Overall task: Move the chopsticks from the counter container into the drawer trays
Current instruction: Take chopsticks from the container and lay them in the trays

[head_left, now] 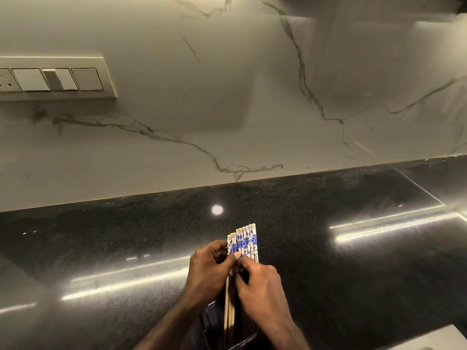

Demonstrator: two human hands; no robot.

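A bundle of several wooden chopsticks (243,242) with blue-and-white patterned tops stands fanned out, their lower ends inside a dark container (212,322) at the bottom of the view. My left hand (208,272) grips the bundle from the left. My right hand (260,284) pinches it from the right, thumb and fingers meeting just below the patterned tops. The container is largely hidden behind both forearms. No drawer or tray is in view.
The chopsticks are held over a glossy black stone counter (328,261) with bright light reflections. A white marble backsplash (227,97) rises behind it, with a switch panel (55,78) at the upper left. A pale edge (439,339) shows at the bottom right corner.
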